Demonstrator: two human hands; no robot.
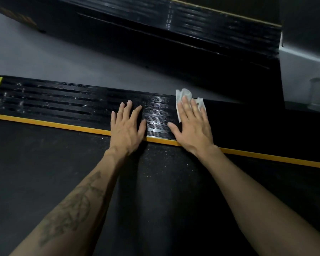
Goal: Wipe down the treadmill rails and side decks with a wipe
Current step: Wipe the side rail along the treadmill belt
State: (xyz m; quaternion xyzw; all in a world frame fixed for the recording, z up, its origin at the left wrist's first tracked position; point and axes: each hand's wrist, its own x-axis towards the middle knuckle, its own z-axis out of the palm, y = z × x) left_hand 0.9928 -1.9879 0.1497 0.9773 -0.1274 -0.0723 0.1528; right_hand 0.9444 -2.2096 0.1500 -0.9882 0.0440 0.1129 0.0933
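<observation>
pressing one wipe (183,100) flat, right hand (192,126); left hand (127,126) beside.

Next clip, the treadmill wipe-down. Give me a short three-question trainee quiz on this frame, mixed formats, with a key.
1. True or false: the left hand presses the wipe.
2. The right hand lies flat on the wipe on: A) the ribbed side deck B) the belt C) the grey floor
3. Fill in: the stripe between side deck and belt is ____.

Key: 1 false; 2 A; 3 yellow.
</observation>
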